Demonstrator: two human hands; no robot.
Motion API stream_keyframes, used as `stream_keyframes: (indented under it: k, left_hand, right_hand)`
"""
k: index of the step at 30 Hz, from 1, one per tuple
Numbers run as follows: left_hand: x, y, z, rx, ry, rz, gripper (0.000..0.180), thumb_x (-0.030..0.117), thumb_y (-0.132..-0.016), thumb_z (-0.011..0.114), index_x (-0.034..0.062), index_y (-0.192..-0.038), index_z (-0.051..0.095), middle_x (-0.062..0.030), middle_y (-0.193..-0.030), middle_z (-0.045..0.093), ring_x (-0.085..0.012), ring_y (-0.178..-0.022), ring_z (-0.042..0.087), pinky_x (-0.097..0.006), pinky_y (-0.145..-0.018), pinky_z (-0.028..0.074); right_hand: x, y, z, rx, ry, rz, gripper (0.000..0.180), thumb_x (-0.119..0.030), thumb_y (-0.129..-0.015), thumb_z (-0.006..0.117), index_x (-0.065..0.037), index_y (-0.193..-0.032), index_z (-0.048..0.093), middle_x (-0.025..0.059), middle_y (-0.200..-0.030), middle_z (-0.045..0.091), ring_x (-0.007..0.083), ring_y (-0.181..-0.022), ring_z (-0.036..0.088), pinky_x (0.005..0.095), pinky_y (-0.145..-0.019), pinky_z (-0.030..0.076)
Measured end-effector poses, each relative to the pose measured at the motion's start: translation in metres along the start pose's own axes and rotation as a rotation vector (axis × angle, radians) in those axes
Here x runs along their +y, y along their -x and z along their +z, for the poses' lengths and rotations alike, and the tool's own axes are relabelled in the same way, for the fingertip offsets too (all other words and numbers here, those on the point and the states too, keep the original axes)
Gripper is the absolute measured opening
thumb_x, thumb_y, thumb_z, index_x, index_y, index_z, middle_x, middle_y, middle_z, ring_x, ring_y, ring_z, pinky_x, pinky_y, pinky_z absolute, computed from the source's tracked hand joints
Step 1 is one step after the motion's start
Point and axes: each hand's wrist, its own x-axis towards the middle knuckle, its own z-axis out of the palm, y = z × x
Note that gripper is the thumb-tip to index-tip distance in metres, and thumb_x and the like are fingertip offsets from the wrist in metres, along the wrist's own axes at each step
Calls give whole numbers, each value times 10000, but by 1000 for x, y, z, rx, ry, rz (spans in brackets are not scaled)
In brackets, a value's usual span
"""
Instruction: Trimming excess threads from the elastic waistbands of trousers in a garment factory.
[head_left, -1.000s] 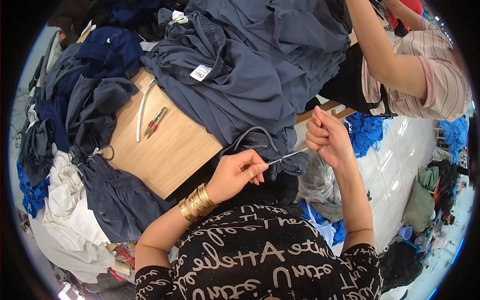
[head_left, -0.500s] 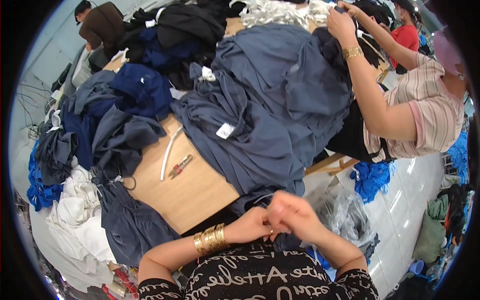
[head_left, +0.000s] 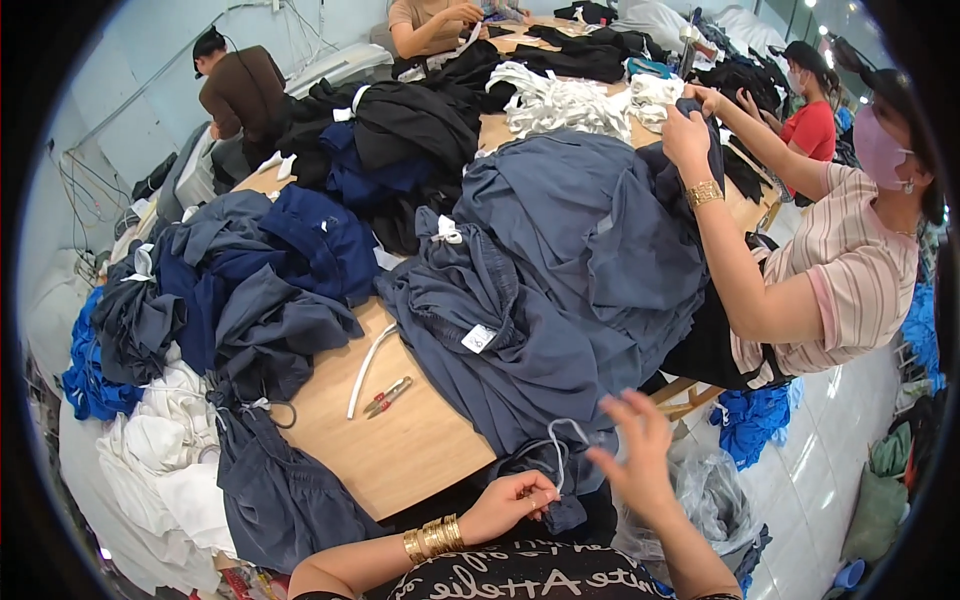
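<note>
Near my body, my left hand [head_left: 515,505] pinches the edge of a dark grey garment [head_left: 568,514]. From its fingertips a pale drawstring [head_left: 560,450] rises in a loop. My right hand [head_left: 640,450], somewhat blurred, is raised just right of the loop with its fingers spread, holding nothing I can see. Beyond both hands lies a large heap of grey garments [head_left: 540,340], one showing a gathered waistband and a white label [head_left: 479,339]. On the bare wood of the table [head_left: 430,440] rest red-handled thread snips [head_left: 388,397] and a short white cord [head_left: 369,370].
Navy and grey garments [head_left: 270,290] pile up at the left, above white cloth [head_left: 165,440]. Black clothes [head_left: 415,130] and bundled white cords [head_left: 560,105] lie farther off. At the right a co-worker [head_left: 800,270] handles grey cloth; a clear plastic bag [head_left: 705,500] stands below.
My right hand has moved up and right, away from my left, and its fingers have spread. The drawstring loop now shows between them. The view has tilted upward.
</note>
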Motion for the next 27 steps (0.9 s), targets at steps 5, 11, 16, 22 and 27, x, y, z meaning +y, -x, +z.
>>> stream_keyframes:
  k: [5,11,16,22,27]
  left_hand:
    - [2,5,8,58,-79,55,194,203,-908,551,20,-970,558,8,-782,569,-46,-664,515,-199,-642,451]
    - [22,10,16,241,-559,358,129,136,-893,537,13,-922,508,-84,-783,528,-183,-668,551,-260,-603,437]
    - [17,5,13,286,-949,683,78,80,-856,550,20,-890,514,-99,-843,525,-261,-736,543,-325,-639,428]
    - [29,6,14,342,-873,602,86,76,-846,567,18,-890,521,-127,-812,519,-306,-722,539,-354,-628,441]
    - [31,5,14,316,-851,615,93,66,-858,555,-2,-903,510,-134,-821,522,-300,-712,551,-334,-622,452]
  right_hand:
    - [10,14,0,-73,-231,-193,110,-72,-702,694,-73,-802,648,58,-736,604,243,-723,553,336,-682,441]
    - [1,30,30,-288,-506,69,109,-85,-741,694,-47,-836,658,57,-755,610,202,-717,560,299,-650,443]
    - [-3,33,38,-146,-562,143,161,-15,-722,698,-26,-876,652,65,-762,611,172,-690,596,263,-628,472]
    - [-3,34,37,-59,-552,-22,190,-15,-715,711,-14,-891,639,70,-783,624,137,-669,602,245,-612,477]
    - [-5,31,38,-71,-588,39,221,-8,-711,712,-11,-916,631,69,-796,595,134,-652,585,244,-604,458]
